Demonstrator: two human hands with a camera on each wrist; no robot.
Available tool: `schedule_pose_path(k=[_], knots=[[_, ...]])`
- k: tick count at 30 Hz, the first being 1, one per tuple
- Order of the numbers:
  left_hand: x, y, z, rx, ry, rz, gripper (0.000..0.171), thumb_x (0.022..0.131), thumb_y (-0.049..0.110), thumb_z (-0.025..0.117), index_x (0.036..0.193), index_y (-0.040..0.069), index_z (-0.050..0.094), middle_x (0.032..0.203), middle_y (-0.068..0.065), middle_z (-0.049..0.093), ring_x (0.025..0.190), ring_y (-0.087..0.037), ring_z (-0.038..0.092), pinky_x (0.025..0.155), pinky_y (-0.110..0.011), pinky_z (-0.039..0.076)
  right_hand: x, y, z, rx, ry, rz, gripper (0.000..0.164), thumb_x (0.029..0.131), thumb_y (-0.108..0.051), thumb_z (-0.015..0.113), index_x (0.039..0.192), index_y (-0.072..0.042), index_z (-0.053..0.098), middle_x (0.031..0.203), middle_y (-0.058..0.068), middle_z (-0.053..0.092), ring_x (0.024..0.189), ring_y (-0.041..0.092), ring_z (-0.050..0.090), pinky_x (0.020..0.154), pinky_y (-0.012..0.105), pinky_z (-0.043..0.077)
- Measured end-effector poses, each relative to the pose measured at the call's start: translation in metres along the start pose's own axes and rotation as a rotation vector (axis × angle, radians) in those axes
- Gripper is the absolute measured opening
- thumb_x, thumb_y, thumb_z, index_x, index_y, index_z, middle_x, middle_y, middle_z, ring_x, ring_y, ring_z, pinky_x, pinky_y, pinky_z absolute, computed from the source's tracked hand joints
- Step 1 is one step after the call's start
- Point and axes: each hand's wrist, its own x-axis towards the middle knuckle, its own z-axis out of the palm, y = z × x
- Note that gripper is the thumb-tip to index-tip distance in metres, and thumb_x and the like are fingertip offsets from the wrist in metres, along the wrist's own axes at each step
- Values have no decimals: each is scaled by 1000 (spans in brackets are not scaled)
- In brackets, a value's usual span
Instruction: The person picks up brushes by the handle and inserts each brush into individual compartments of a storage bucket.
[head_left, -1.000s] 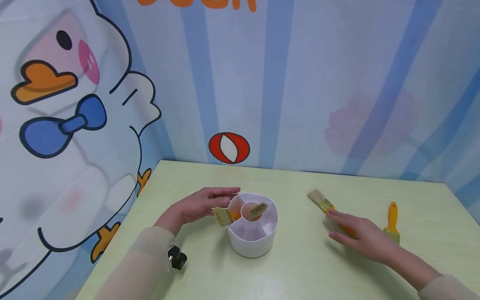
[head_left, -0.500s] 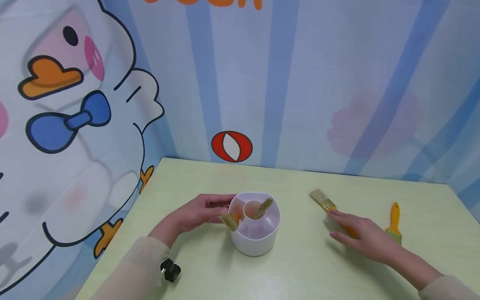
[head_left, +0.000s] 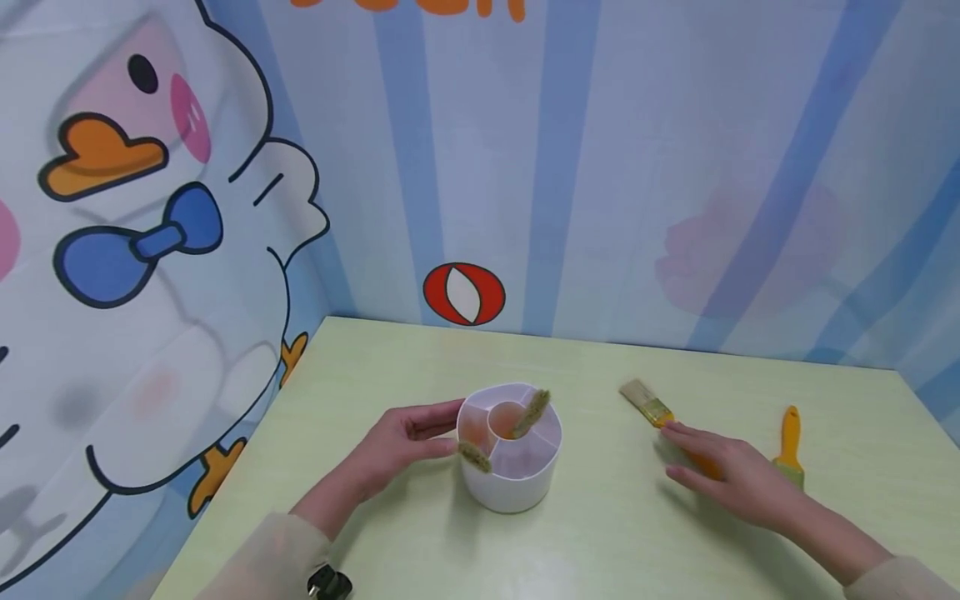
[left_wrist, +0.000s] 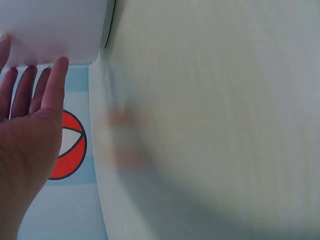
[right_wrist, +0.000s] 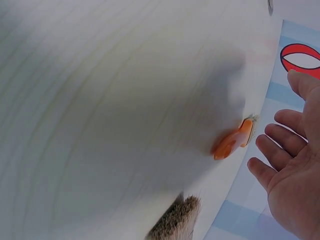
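Observation:
A round white divided organizer (head_left: pixel 510 492) stands on the table. Two brushes sit in it bristles up: one brush (head_left: pixel 474 457) leans over the left front rim, another brush (head_left: pixel 534 412) rises from the central cup. My left hand (head_left: pixel 401 446) has its fingers against the organizer's left side, thumb near the leaning brush; in the left wrist view those fingers are stretched out. My right hand (head_left: pixel 738 475) hovers, fingers extended, above a paintbrush (head_left: pixel 648 406) lying flat, partly covering its orange handle. In the right wrist view the handle (right_wrist: pixel 232 142) lies apart from the fingers.
To the right of my right hand lies another paintbrush (head_left: pixel 789 442), handle pointing away, its bristles hidden by the hand. Bristles also appear at the bottom of the right wrist view. A printed cloth backdrop (head_left: pixel 480 167) rises behind the table (head_left: pixel 585 542).
My left hand has moved toward the near side of the organizer. The left brush has shifted frontward, and the central one has tilted, as the organizer seems to turn. My right hand stays nearly still.

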Motion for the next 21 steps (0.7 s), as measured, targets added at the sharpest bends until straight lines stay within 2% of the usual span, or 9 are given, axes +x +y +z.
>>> schedule_pose_path(k=[6,12,21], knots=[[-8,-5,9,-6,54,24,65,94,26,86,153,20,61,155,-2,61,147,-28,53,111,-39,55,-6,6,-2,-30,8,31,54,101,-33,77,147,-7,65,151,20,61,132,46,62,102,63,55],[-12,-6,17,15,116,27,67,91,32,88,152,23,62,152,-2,63,146,-29,55,110,-40,56,-16,19,-4,-91,3,71,58,99,-35,79,144,-2,66,150,22,61,132,47,62,101,63,56],[-15,-6,22,-1,143,34,67,91,28,89,152,21,63,153,-2,62,145,-28,56,110,-39,55,-27,38,-12,-135,-11,131,62,100,-35,77,146,4,61,152,28,56,134,56,55,101,72,52]])
